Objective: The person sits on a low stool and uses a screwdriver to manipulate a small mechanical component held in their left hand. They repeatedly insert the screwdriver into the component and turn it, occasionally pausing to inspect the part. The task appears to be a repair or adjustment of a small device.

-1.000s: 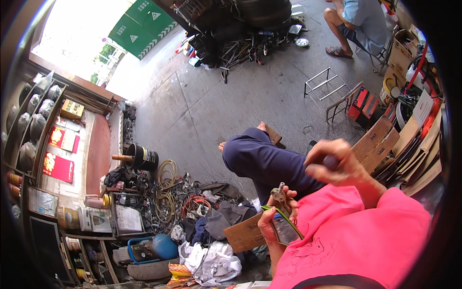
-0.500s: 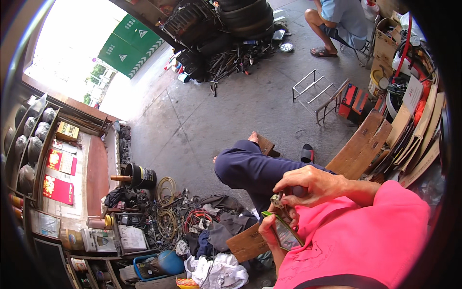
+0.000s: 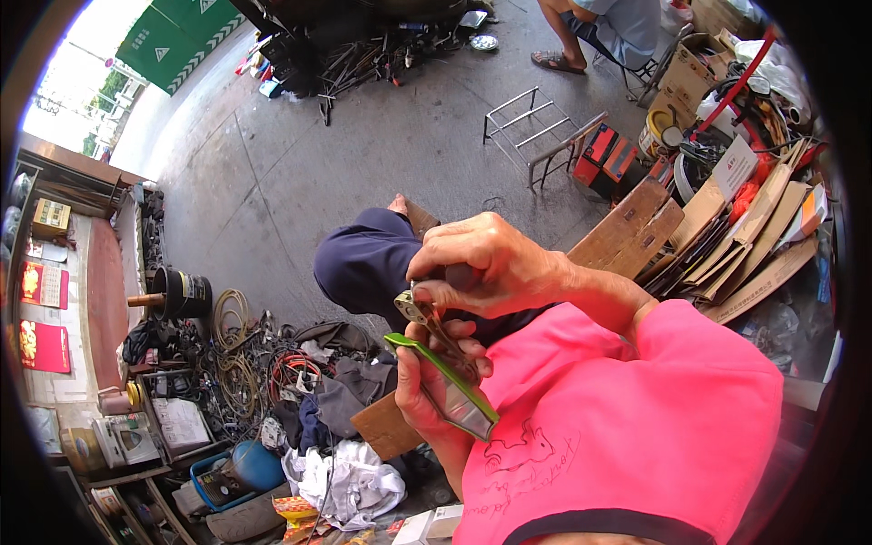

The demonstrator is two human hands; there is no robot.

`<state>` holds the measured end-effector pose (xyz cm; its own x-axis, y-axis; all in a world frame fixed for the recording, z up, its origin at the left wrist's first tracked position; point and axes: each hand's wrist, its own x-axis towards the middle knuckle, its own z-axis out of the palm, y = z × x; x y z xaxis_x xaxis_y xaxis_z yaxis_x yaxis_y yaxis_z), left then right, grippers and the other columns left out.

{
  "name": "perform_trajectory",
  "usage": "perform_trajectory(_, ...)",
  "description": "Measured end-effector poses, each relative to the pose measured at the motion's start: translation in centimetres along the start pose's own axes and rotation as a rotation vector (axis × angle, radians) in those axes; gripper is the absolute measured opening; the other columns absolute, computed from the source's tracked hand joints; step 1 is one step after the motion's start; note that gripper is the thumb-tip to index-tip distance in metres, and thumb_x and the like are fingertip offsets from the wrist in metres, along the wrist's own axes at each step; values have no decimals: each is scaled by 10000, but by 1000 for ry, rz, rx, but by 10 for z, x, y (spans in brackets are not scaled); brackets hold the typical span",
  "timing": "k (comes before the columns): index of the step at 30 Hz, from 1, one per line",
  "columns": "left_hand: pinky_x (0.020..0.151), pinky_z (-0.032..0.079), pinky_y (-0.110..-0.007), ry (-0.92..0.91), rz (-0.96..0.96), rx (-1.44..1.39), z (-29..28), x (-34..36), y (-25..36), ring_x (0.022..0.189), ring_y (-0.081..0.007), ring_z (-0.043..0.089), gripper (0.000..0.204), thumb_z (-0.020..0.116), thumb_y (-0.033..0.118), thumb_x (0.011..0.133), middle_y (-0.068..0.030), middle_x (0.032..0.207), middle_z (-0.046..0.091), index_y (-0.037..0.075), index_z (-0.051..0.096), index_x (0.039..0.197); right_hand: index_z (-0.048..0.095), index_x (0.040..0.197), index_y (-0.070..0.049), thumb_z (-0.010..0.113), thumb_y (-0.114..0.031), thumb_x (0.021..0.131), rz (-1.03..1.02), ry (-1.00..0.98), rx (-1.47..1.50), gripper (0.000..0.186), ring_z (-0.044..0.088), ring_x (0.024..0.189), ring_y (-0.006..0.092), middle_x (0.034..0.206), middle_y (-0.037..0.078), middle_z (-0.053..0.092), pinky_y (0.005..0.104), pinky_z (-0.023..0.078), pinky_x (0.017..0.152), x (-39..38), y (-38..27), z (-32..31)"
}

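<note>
My left hand (image 3: 420, 404) is closed around a flat, green-edged case (image 3: 445, 386) with a shiny face, perhaps a phone. Its thumb lies along one side and its fingers curl over the other. Just above the case is a slim metal piece (image 3: 411, 307) with a silvery rounded end, running down toward the left fingers. My right hand (image 3: 495, 263) grips from above, thumb and forefinger at the metal piece. A dark rounded knob or handle (image 3: 461, 275) shows inside that fist; whether it joins the metal piece is hidden. Both hands are close together over my lap.
A wooden bench (image 3: 627, 227), a metal frame (image 3: 531, 127) and flattened cardboard (image 3: 745, 232) lie to the right. Hoses (image 3: 234, 354), rags (image 3: 350, 481) and a black bucket (image 3: 184, 292) crowd the left. Another person (image 3: 618, 32) sits at the far right.
The view has shifted, so the surroundings sit further left and higher. Both hands look larger and further left, still holding the same things; more of the green-edged case shows.
</note>
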<state>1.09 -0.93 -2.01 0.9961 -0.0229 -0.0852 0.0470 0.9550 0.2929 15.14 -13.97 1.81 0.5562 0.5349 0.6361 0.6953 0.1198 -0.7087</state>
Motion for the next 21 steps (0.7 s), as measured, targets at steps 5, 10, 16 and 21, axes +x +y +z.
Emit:
perform_trajectory(5, 581, 488, -372, -65, -24, -102, -8, -3, 8, 845, -297, 608, 479, 371, 421, 1003, -258, 1139, 563, 73, 458, 1320, 618, 861, -24, 688, -69, 795, 43, 21, 52, 106, 632, 687, 283, 756, 111, 618, 343, 490, 605, -5, -16, 9)
perform_trajectory(10, 555, 473, -341, -123, -17, -10, -7, -5, 9, 834, -267, 600, 493, 378, 427, 1003, -244, 1135, 567, 49, 458, 1308, 647, 859, -22, 735, -25, 751, 13, 10, 127, 138, 643, 658, 234, 739, 93, 644, 312, 487, 582, 2, -14, 9)
perform_trajectory(16, 572, 479, -372, -121, -74, -168, -14, -8, 3, 781, -300, 607, 468, 369, 446, 998, -255, 1081, 565, 123, 472, 1321, 633, 847, -14, 721, -19, 759, 23, -4, 151, 125, 640, 644, 230, 713, 93, 629, 315, 480, 566, 6, -9, 14)
perform_trajectory(21, 553, 477, -355, -95, -26, -137, -11, -12, 5, 779, -300, 608, 467, 362, 447, 999, -257, 1074, 565, 114, 474, 1307, 608, 865, -19, 685, -51, 782, 31, -31, 35, 118, 616, 634, 264, 729, 104, 595, 339, 473, 540, -3, -22, 10)
